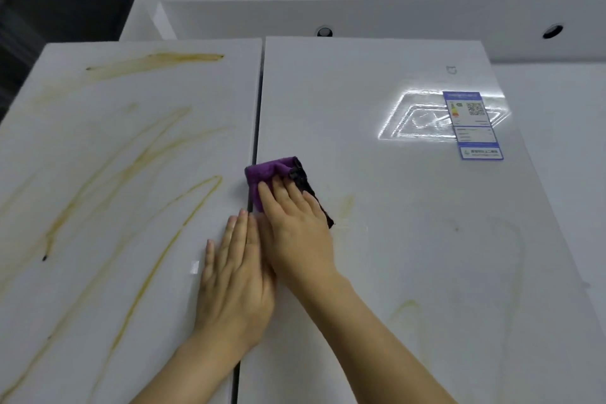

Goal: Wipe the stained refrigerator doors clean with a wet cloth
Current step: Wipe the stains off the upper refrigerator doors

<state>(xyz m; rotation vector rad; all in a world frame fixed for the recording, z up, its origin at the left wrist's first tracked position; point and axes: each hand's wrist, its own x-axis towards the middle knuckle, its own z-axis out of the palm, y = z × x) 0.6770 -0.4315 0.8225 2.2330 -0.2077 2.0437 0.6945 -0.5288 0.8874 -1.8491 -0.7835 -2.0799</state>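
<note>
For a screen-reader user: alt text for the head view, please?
A right hand presses a purple cloth on the right refrigerator door at the centre gap. The left hand lies flat on the left door, streaked with yellow stains.

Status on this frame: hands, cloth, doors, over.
Right hand flat, pressing purple cloth on right door at the centre seam. Left hand flat on left door. Yellow streaks heavy there, unwiped. Nothing blocking.
</note>
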